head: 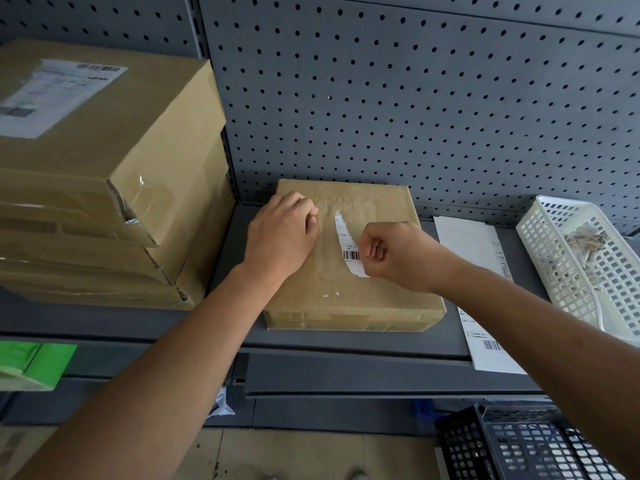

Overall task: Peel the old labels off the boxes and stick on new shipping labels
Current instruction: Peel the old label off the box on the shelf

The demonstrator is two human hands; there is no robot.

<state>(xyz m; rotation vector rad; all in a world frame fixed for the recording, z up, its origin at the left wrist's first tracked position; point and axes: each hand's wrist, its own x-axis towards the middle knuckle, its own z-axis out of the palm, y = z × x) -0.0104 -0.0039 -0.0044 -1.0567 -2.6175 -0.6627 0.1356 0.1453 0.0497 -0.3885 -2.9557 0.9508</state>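
A flat brown box (346, 296) lies on the grey shelf (225, 258) in the middle. A torn strip of old white label (348, 247) with a barcode is partly lifted from the box top. My right hand (394, 254) pinches the strip's right edge between thumb and fingers. Resting knuckles-down on the box's left top is my left hand (282, 233), fingers curled and holding the box still. A new shipping label sheet (485, 299) lies on the shelf right of the box.
Several stacked brown boxes (104, 188) stand at the left, the top one bearing a white label (52, 95). A white plastic basket (588, 265) with paper scraps sits at the right. Pegboard (415, 98) backs the shelf. A black crate (526, 445) sits on the floor.
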